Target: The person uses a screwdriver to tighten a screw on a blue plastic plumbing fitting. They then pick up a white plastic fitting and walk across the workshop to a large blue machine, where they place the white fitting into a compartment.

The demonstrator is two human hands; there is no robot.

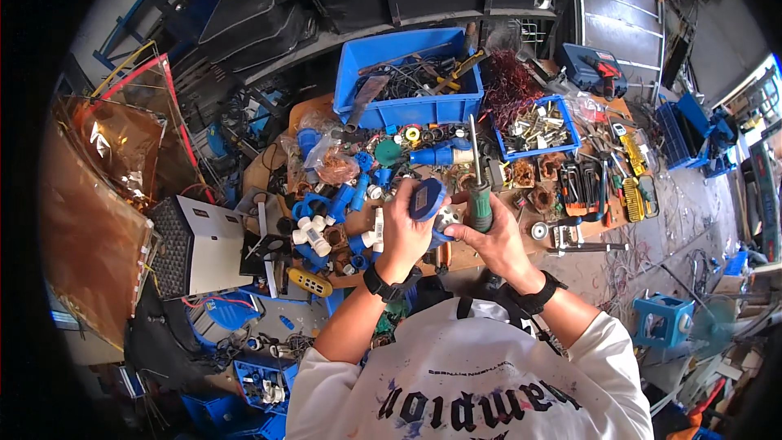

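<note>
My left hand (402, 232) is closed around a blue industrial socket with a round hinged lid (427, 200). The lid is lifted, and the grey socket face with its holes (447, 217) shows beside it. In my right hand (503, 246) is a screwdriver (481, 210) with a green handle, its long metal shaft pointing away from me. My right thumb reaches toward the socket's edge, close to my left fingers. Both hands are over the near edge of the workbench, and the palm sides are hidden.
Blue plugs and fittings (350, 195) crowd the bench's left side. A large blue crate (407, 108) of cables stands behind, with a smaller blue tray (533, 149) of metal parts at its right. Hex keys (582, 185) and other tools lie further right. A white-fronted box (208, 248) stands left.
</note>
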